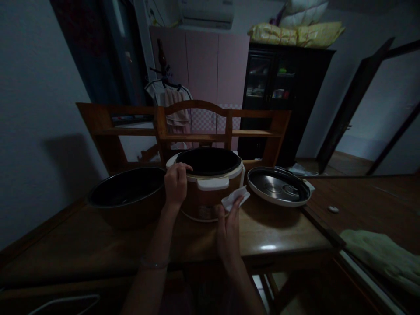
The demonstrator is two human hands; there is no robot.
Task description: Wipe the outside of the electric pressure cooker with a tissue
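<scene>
A round rice cooker body point(200, 203) with a white front handle stands on the wooden table, its top uncovered and its inside dark. My left hand point(176, 183) is closed on the left front of its rim, the fingers curled over the edge. In my right hand point(229, 234) is a crumpled white tissue point(235, 197), pinched close to the cooker's right front side. Left of the cooker sits a wide dark inner pot point(127, 190). To the right lies the round lid point(278, 187), its shiny metal underside facing up.
The wooden table point(275, 236) has a low shelf back point(197, 137) along its far side. A small white object point(333, 209) lies on the brown surface at right, near a pale green cloth point(380, 251). The room is dim.
</scene>
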